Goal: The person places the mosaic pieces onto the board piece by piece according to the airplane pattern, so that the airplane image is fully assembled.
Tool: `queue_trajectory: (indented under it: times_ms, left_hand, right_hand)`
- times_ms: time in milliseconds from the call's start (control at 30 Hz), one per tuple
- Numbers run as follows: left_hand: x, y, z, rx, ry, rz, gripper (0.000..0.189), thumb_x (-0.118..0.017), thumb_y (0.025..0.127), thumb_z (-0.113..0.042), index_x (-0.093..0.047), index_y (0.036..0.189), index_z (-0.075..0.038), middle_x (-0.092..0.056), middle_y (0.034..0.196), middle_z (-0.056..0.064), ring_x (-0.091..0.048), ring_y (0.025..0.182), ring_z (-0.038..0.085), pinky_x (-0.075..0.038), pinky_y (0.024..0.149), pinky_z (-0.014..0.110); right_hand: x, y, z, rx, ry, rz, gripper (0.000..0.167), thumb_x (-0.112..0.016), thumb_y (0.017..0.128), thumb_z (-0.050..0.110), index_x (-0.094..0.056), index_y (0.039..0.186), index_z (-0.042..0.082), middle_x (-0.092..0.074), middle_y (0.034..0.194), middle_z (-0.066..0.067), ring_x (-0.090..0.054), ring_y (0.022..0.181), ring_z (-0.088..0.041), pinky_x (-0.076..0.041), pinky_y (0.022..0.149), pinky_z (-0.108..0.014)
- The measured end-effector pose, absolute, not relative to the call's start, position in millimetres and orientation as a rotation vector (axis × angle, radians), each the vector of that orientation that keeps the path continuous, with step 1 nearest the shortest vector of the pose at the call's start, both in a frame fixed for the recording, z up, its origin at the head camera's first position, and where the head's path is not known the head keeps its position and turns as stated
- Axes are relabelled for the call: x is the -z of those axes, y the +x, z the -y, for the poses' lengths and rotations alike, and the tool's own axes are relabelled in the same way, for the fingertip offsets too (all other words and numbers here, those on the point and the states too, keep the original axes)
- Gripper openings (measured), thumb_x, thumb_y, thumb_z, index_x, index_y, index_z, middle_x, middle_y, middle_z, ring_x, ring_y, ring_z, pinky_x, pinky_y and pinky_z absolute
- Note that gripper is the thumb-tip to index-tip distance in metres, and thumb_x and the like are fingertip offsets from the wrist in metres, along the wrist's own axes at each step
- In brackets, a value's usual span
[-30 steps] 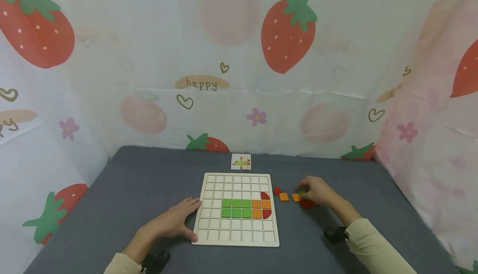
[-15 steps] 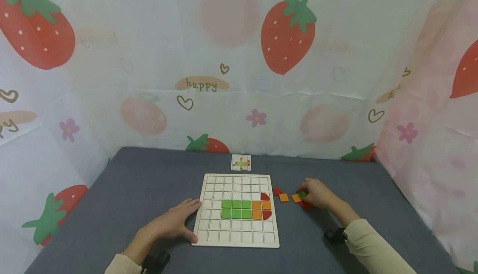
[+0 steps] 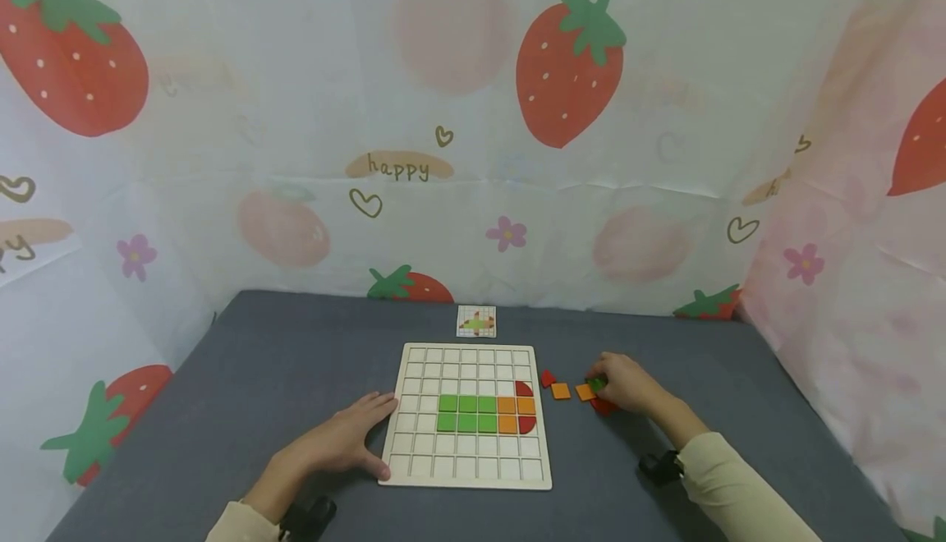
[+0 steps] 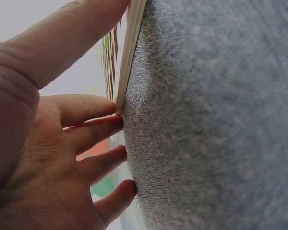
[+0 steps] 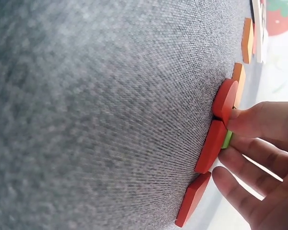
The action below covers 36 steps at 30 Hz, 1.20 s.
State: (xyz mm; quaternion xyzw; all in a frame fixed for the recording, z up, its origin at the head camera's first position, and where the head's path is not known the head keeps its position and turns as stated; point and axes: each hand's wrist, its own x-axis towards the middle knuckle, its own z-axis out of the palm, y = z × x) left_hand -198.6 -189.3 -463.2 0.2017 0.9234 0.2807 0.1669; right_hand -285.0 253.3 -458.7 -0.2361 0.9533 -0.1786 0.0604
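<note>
My left hand (image 3: 340, 439) rests against the left edge of a pale wooden grid board (image 3: 458, 466), thumb by the near corner and fingers spread further up. Green squares (image 3: 468, 413), orange squares (image 3: 507, 423) and two curved red pieces (image 3: 527, 424) fill cells towards the board's right side. Off to the right, my right hand (image 3: 628, 382) pinches a green tile (image 5: 226, 139), its thumb and fingertips low over the loose pieces. In the right wrist view, red pieces (image 5: 210, 146) lie right by those fingertips, and the fingers partly hide the green tile.
Between the board and my right hand lie loose orange squares (image 3: 561, 392) and a small red piece (image 3: 548, 378). A printed pattern card (image 3: 476, 322) sits beyond the board on the grey tablecloth (image 3: 318, 345). A strawberry-print curtain (image 3: 458, 222) encloses the back and sides.
My right hand has shifted slightly, and more of the green tile shows at its fingertips than a second ago. The left hand and the board's pieces stay as they were.
</note>
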Motion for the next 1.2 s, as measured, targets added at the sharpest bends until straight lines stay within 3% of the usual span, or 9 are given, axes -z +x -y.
queue_trajectory:
  times_ms: [1200]
  left_hand:
    - [463.0,-199.9,188.8,-0.788,0.562,-2.626,0.102,-0.087,0.066,-0.033,-0.037,0.146,0.005,-0.034,0.155,0.023,-0.022,0.146,0.047,-0.022,0.109,0.071]
  right_hand:
    - [459.1,-288.0,-262.4,0.636,-0.674,-2.902,0.020,-0.071,0.083,0.004,-0.072,0.102,-0.002,-0.064,0.096,-0.010,-0.062,0.086,-0.023,-0.054,0.072,-0.037]
